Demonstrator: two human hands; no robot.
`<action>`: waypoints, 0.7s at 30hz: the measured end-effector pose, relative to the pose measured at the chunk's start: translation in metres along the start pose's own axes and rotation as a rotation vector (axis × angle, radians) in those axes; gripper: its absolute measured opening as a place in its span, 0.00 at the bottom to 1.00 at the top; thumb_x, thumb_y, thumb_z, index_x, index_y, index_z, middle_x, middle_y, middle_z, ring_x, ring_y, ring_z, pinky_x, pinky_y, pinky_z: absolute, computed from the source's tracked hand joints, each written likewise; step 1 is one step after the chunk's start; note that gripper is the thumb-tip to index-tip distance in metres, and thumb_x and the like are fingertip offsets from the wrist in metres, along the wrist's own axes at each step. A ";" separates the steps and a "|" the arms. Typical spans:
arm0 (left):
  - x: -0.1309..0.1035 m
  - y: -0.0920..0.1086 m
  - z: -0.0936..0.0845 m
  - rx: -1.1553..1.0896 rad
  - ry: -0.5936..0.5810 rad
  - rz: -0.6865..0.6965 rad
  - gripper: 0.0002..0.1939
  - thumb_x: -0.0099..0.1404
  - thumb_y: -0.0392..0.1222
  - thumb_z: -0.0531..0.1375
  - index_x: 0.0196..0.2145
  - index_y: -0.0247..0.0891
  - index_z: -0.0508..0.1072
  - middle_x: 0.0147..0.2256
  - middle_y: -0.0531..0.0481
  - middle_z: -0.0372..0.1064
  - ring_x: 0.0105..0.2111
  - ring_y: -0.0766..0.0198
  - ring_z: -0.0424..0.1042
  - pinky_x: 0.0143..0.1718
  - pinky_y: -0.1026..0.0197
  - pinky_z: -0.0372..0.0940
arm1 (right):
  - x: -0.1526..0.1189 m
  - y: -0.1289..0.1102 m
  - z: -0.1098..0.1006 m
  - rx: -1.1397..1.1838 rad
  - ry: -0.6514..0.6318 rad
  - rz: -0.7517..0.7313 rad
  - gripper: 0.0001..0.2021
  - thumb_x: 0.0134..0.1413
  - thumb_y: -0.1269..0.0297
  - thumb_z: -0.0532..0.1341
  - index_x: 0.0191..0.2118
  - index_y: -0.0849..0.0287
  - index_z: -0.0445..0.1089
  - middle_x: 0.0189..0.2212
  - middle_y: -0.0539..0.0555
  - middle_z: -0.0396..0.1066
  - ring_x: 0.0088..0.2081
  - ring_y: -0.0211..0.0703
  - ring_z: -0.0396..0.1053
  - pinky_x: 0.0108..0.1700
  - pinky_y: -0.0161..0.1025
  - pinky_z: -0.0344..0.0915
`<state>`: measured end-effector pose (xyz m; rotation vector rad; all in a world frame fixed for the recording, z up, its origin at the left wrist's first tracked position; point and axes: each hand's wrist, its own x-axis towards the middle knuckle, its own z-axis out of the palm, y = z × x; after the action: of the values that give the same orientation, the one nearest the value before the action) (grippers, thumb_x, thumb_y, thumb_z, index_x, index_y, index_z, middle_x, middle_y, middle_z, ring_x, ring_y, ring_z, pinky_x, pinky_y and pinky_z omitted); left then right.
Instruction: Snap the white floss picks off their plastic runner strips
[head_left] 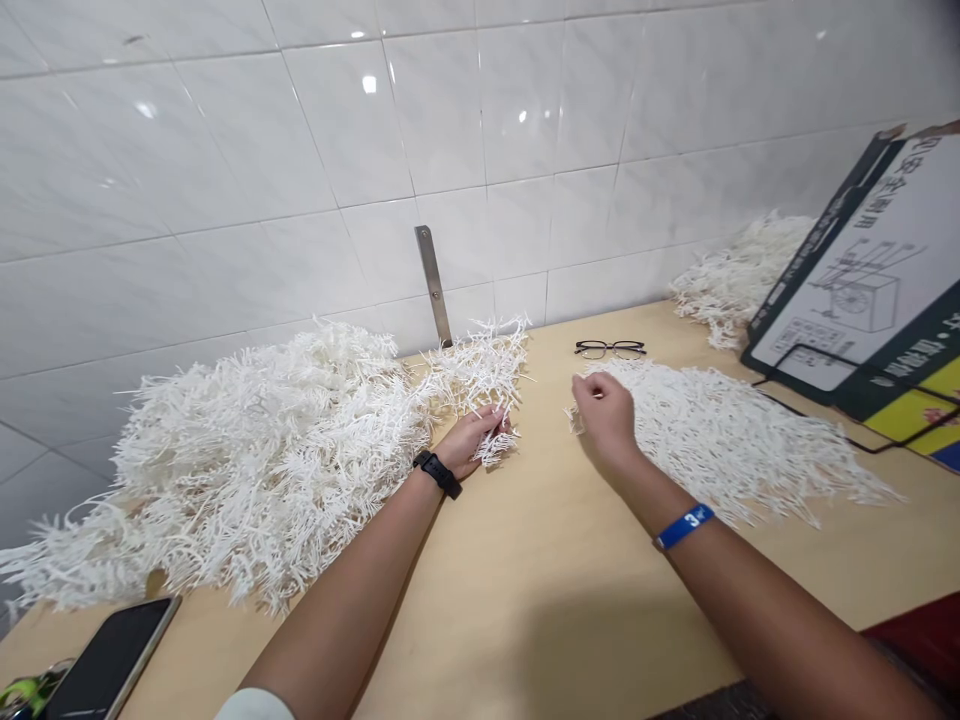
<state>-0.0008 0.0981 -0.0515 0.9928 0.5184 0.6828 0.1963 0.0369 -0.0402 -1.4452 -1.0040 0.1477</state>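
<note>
My left hand (474,440), with a black band on its wrist, is closed round a small bunch of white branched plastic sprigs (496,448). Just behind it lies a loose clump of the same sprigs (480,365). To its left rises a large tangled heap of white sprigs (277,460). My right hand (606,405), wearing a blue wristband, is curled shut at the near left end of a flatter spread of white sprigs (735,435). A few white tips show beside its fingers, but what it grips is hidden.
Glasses (610,349) lie behind my right hand. A metal bracket (433,285) stands against the tiled wall. At right are a printed cardboard box (862,290), a black wire frame (915,440) and another sprig pile (739,270). A phone (112,655) lies front left on the wooden table (480,600).
</note>
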 end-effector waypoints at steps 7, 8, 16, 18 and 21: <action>0.001 0.000 0.000 0.019 0.053 -0.017 0.16 0.53 0.43 0.71 0.31 0.32 0.70 0.25 0.54 0.65 0.22 0.74 0.63 0.22 0.69 0.57 | 0.020 0.011 -0.009 0.059 0.281 0.217 0.19 0.43 0.70 0.59 0.46 0.56 0.62 0.37 0.51 0.63 0.32 0.38 0.59 0.36 0.36 0.59; 0.001 0.000 0.000 0.027 0.051 -0.019 0.16 0.53 0.43 0.71 0.31 0.32 0.70 0.25 0.54 0.65 0.22 0.74 0.63 0.22 0.69 0.56 | 0.018 0.010 -0.008 0.053 0.239 0.178 0.18 0.45 0.70 0.58 0.45 0.57 0.64 0.38 0.52 0.64 0.33 0.39 0.60 0.37 0.37 0.59; 0.000 -0.003 0.002 0.111 0.031 0.022 0.20 0.50 0.47 0.72 0.30 0.32 0.68 0.22 0.56 0.61 0.21 0.73 0.60 0.23 0.67 0.53 | -0.025 -0.012 0.015 0.059 -0.818 -0.028 0.16 0.57 0.52 0.57 0.30 0.61 0.69 0.26 0.50 0.66 0.30 0.39 0.61 0.32 0.36 0.56; 0.000 -0.003 0.004 0.120 0.034 0.029 0.21 0.49 0.49 0.72 0.30 0.33 0.67 0.22 0.56 0.61 0.21 0.72 0.61 0.24 0.67 0.54 | -0.032 -0.013 0.019 0.029 -0.952 -0.058 0.17 0.57 0.51 0.57 0.28 0.61 0.67 0.24 0.48 0.63 0.28 0.37 0.58 0.31 0.35 0.54; -0.001 -0.002 0.005 0.126 0.035 0.022 0.22 0.50 0.51 0.71 0.30 0.34 0.66 0.23 0.56 0.62 0.21 0.72 0.62 0.23 0.67 0.55 | -0.038 -0.014 0.022 0.017 -1.032 -0.099 0.18 0.59 0.53 0.55 0.24 0.60 0.64 0.22 0.47 0.60 0.27 0.36 0.57 0.32 0.35 0.53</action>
<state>0.0028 0.0935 -0.0508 1.1077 0.5875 0.6947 0.1531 0.0264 -0.0501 -1.2765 -1.8821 0.8880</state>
